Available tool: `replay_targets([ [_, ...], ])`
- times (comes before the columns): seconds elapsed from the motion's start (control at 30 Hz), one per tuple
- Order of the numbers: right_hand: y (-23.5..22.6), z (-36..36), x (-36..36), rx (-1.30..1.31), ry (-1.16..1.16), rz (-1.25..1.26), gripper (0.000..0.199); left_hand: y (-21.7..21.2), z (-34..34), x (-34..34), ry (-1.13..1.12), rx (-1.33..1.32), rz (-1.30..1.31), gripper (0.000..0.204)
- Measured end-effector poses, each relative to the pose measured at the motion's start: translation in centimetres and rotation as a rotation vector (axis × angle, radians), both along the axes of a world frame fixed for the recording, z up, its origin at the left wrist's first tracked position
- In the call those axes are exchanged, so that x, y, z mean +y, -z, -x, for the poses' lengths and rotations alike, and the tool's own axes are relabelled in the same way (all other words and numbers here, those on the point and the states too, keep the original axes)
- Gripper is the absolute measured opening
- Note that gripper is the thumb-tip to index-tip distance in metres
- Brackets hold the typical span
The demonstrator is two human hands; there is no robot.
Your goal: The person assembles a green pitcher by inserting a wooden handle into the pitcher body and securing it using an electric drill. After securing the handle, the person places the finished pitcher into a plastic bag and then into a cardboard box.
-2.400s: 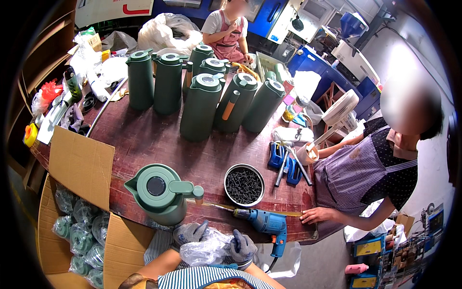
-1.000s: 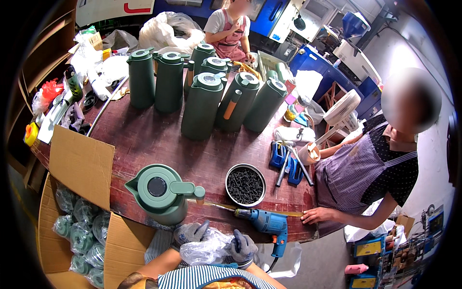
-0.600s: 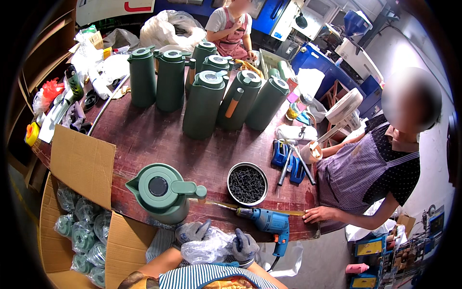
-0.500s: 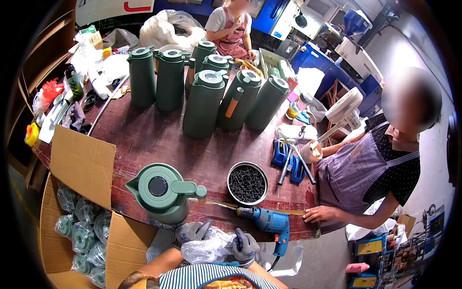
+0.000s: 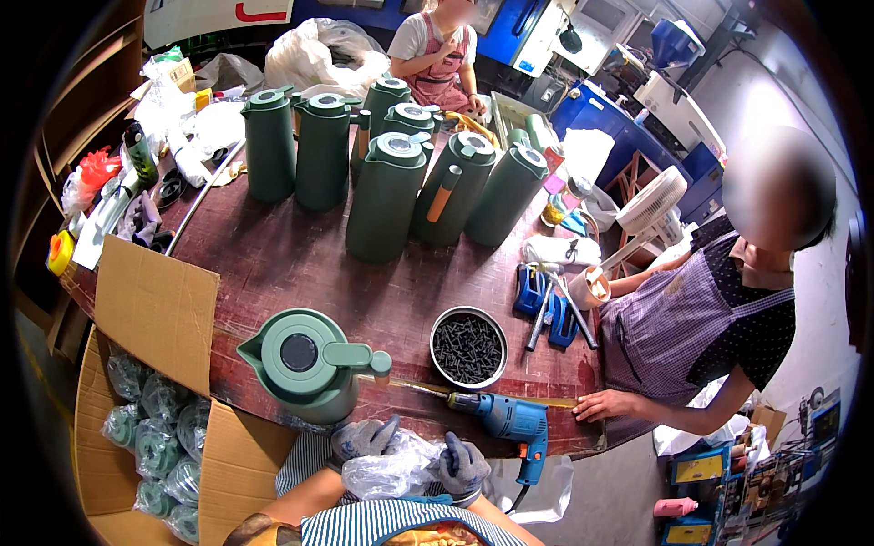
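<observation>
At the table's near edge, my left hand (image 5: 362, 439) and my right hand (image 5: 464, 468), both in grey work gloves, hold a crumpled clear plastic bag (image 5: 391, 471) between them. What the bag contains, if anything, I cannot make out. Just beyond my left hand a light green vacuum jug (image 5: 305, 364) stands upright, its handle pointing right. A blue power drill (image 5: 512, 420) lies on its side near my right hand, its bit toward the jug. Behind the drill sits a round tin (image 5: 468, 347) full of small black screw-like pieces.
Several dark green jugs (image 5: 387, 205) stand across the table (image 5: 264, 259). An open cardboard box (image 5: 238, 464) at left holds bagged green parts. Blue-handled tools (image 5: 564, 318) and a small fan (image 5: 651, 200) are at right. One co-worker's hand (image 5: 603, 404) rests on the right edge; another person sits behind.
</observation>
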State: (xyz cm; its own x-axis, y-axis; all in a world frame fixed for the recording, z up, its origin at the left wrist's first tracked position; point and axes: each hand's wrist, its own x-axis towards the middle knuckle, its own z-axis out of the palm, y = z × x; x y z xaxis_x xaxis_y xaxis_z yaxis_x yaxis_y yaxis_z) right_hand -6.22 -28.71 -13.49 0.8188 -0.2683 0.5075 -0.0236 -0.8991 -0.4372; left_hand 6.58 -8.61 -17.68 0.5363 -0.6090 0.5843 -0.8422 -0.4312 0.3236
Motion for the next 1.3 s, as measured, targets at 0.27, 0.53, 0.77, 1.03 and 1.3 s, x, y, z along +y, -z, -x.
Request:
replay_targets([
  [0.27, 0.2, 0.1, -0.1, -0.004, -0.005, -0.003, 0.047, 1.6, 0.2, -0.1, 0.031, 0.049, 0.021, 0.062],
  [0.53, 0.0, -0.1, 0.0, -0.031, -0.008, 0.028, 0.047, 1.8, 0.3, 0.3, 0.037, 0.041, 0.028, 0.061],
  [0.77, 0.3, 0.0, -0.1, -0.035, -0.004, 0.017, 0.048, 0.5, 0.1, -0.1, 0.013, 0.028, 0.007, 0.059],
  [1.03, 0.2, -0.2, 0.0, -0.034, -0.013, 0.022, 0.048, 0.7, 0.1, 0.1, 0.012, 0.023, -0.007, 0.06],
  [1.3, 0.2, -0.1, -0.1, -0.031, -0.015, 0.001, 0.048, -0.4, 0.0, 0.2, 0.028, 0.025, -0.05, 0.06],
])
